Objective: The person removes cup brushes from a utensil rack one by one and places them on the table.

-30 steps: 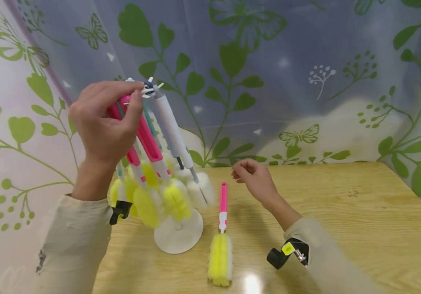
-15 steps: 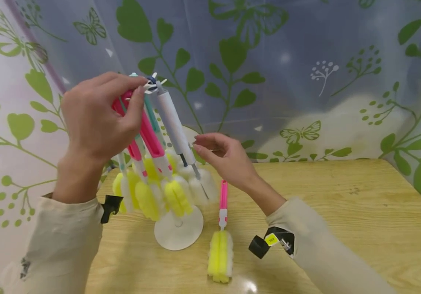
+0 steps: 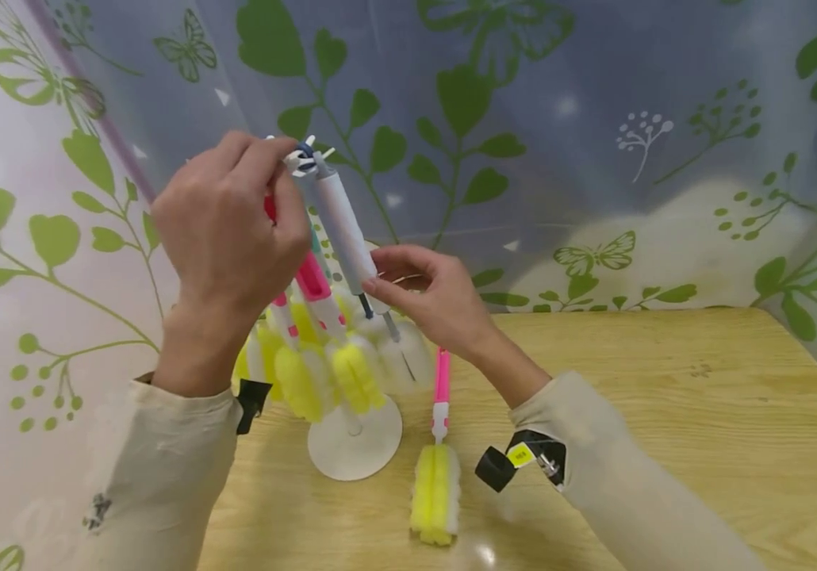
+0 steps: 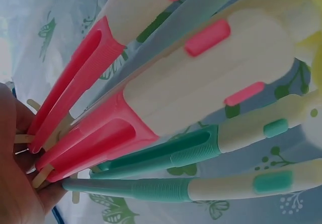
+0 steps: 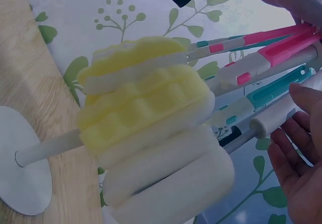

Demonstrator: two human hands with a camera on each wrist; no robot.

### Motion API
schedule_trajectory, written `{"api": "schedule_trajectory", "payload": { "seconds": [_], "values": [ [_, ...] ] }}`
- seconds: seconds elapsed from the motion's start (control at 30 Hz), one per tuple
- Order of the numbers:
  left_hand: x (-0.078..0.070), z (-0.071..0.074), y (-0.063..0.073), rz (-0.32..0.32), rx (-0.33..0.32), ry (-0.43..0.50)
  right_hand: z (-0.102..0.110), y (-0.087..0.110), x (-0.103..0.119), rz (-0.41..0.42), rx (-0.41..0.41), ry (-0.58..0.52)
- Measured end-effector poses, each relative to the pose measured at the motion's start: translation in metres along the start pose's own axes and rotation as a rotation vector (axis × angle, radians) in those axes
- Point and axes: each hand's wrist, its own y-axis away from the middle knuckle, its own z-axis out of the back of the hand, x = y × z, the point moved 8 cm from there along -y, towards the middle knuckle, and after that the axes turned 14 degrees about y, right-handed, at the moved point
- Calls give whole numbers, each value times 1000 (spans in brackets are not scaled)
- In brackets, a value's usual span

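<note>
My left hand [image 3: 230, 218] grips the top of a white stand by its hooks [image 3: 306, 161], above a round white base [image 3: 354, 456]. Sponge bottle brushes hang around the stand, among them pink-handled ones [image 4: 95, 138] and teal-handled ones [image 4: 161, 183] with yellow and white heads [image 3: 358, 377]. My right hand [image 3: 444, 305] pinches the lower part of a pale grey handle [image 3: 344, 226] between thumb and fingers. That brush has a white sponge head [image 5: 176, 194] and hangs slanting at the stand's right side. The left fingertips are partly hidden behind the hooks.
Another pink-handled brush with a yellow and white head [image 3: 435, 496] lies on the wooden table [image 3: 637, 412], right of the base. Behind the table hangs a curtain [image 3: 594, 182] with leaf and butterfly prints.
My right hand has moved left from over the table and taken hold of the pale grey handle. The left hand stays at the stand's top.
</note>
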Motion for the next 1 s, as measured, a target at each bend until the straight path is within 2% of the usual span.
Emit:
{"api": "schedule_trajectory", "payload": {
  "seconds": [0.23, 0.47, 0.67, 1.0],
  "values": [
    [1, -2, 0, -2, -25, 31, 1, -1, 4, -36, 9, 83],
    [1, -1, 2, -13, -57, 93, 3, 0, 2, -48, 2, 61],
    [0, -2, 3, -33, -40, 99, 16, 1, 3, -15, -43, 56],
    [5, 3, 6, 11, -146, 76, 46, 6, -5, -53, -108, 56]
  ]
}}
